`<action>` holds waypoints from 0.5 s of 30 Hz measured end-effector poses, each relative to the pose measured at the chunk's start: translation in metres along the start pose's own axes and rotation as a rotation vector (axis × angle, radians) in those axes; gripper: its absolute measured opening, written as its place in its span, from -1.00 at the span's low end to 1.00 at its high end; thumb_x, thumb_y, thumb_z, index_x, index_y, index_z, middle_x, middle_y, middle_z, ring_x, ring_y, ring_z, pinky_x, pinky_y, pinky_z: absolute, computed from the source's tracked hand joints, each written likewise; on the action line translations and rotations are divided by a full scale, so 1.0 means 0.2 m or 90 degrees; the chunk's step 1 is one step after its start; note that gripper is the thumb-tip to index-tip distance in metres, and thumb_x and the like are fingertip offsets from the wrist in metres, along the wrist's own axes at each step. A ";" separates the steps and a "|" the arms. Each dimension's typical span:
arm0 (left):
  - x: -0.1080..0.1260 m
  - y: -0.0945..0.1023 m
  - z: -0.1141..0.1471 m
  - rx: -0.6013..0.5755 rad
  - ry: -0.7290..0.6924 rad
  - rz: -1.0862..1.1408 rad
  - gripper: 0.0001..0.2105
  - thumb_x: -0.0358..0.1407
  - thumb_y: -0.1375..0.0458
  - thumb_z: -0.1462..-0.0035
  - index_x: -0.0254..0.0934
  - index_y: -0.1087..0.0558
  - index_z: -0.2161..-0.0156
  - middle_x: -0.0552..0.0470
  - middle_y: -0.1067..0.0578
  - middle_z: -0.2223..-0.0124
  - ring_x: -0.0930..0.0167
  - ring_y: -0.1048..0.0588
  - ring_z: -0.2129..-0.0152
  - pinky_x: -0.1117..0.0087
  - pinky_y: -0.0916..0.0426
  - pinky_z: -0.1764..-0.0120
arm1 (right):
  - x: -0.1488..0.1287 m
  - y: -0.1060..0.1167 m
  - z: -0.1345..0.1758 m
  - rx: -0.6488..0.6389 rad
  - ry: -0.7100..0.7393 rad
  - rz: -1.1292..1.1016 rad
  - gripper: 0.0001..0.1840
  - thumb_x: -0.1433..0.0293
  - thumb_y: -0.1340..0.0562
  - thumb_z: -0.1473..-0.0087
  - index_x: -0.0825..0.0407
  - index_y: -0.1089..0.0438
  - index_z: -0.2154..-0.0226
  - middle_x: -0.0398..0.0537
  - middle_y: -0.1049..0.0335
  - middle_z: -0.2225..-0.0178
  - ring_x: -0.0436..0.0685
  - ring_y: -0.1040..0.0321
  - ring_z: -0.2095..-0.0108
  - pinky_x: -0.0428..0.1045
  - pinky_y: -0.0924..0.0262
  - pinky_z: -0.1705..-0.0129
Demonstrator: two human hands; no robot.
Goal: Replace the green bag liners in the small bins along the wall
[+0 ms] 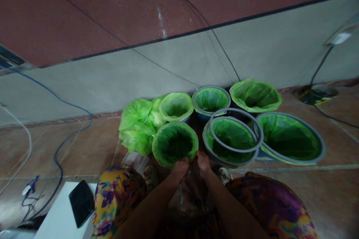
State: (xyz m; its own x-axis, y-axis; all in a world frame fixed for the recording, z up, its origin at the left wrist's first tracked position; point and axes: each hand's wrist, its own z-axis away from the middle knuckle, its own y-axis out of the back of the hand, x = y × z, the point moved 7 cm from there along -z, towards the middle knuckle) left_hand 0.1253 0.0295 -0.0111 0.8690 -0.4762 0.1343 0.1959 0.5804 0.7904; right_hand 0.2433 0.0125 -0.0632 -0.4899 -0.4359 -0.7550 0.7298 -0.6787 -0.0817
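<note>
A small bin lined with a green garbage bag point(159, 158) stands in front of me, the bag's edge folded over its rim. My left hand point(181, 168) is closed on the bag at the near side of that rim. At the near right edge, the fingers of my right hand point(203, 163) are pinched together on the bag's border; the fingertips are partly blurred. Just right of my hands stands another lined bin point(206, 143), with a loose grey ring point(237, 149) lying tilted across its top.
More lined bins point(176, 106) stand along the wall, including a large one point(319, 145) at right. A heap of green bags point(136, 119) lies left. Near my left knee, a black phone point(82, 203) rests on a white box point(56, 213). A blue cable point(57, 153) crosses the tiled floor.
</note>
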 end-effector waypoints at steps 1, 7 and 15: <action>0.00 0.00 0.00 -0.001 -0.012 -0.002 -0.63 -0.48 0.10 -0.26 -0.42 -0.32 -0.13 -0.26 -0.54 0.04 0.18 -0.53 0.07 0.26 -0.40 0.05 | 0.00 0.00 0.01 -0.001 -0.009 -0.005 -0.80 0.26 -0.21 0.09 0.06 -0.39 0.51 -0.09 -0.43 0.56 0.07 -0.36 0.48 -0.06 -0.24 0.41; -0.13 0.04 0.06 0.023 -0.065 -0.013 -0.66 -0.41 0.08 -0.27 -0.35 -0.36 -0.10 -0.19 -0.56 0.07 0.23 -0.52 0.09 0.19 -0.32 -0.06 | -0.01 -0.01 0.05 -0.018 -0.073 0.001 -0.78 0.26 -0.17 -0.03 0.06 -0.38 0.49 -0.10 -0.41 0.58 0.06 -0.33 0.55 -0.05 -0.20 0.49; -0.38 0.21 0.25 0.068 0.006 -0.135 -0.43 -0.41 -0.08 -0.12 -0.30 -0.21 -0.27 -0.27 -0.24 -0.29 0.09 -0.10 -0.29 -0.11 0.06 -0.25 | 0.04 -0.02 0.07 -0.024 -0.104 0.027 -0.72 0.25 -0.09 -0.15 0.05 -0.39 0.44 -0.09 -0.44 0.53 0.05 -0.35 0.55 -0.07 -0.17 0.51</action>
State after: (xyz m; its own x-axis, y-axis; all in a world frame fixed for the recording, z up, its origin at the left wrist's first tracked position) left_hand 0.0438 0.0567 0.0419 0.8177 -0.5737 -0.0464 0.3257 0.3947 0.8591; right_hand 0.2301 0.0032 -0.0604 -0.5273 -0.5561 -0.6425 0.7670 -0.6368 -0.0784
